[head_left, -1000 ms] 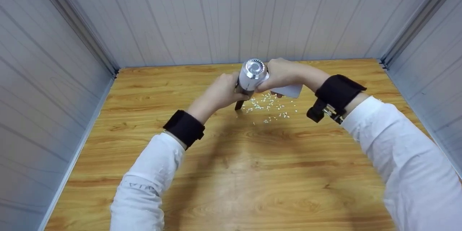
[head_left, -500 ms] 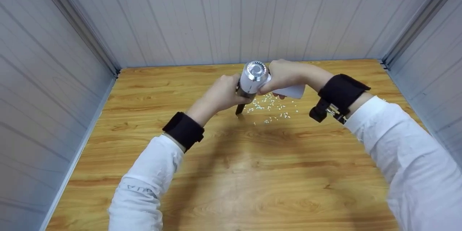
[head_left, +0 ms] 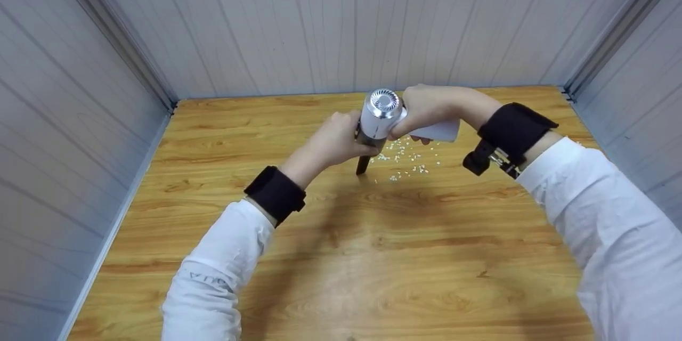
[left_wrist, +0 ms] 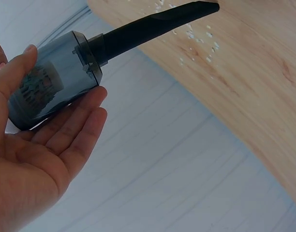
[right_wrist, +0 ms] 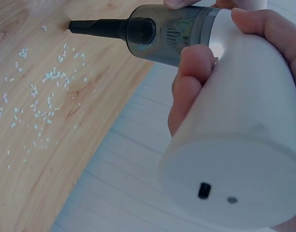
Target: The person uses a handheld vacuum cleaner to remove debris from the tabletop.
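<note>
Vacuum (head_left: pixel 379 117) w/ both hands shifted slightly right; nozzle (head_left: pixel 363 164) tip now nearer the crumbs (head_left: pixel 405 157) on tabletop (head_left: pixel 373 256).

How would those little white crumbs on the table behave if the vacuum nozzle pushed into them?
The white crumbs are tiny, loose and spread apart, so they would probably scatter or skid over the smooth wooden table rather than move together. They look very light, so likely easy to lift. The narrow black nozzle would probably nudge only a few at once.
</note>
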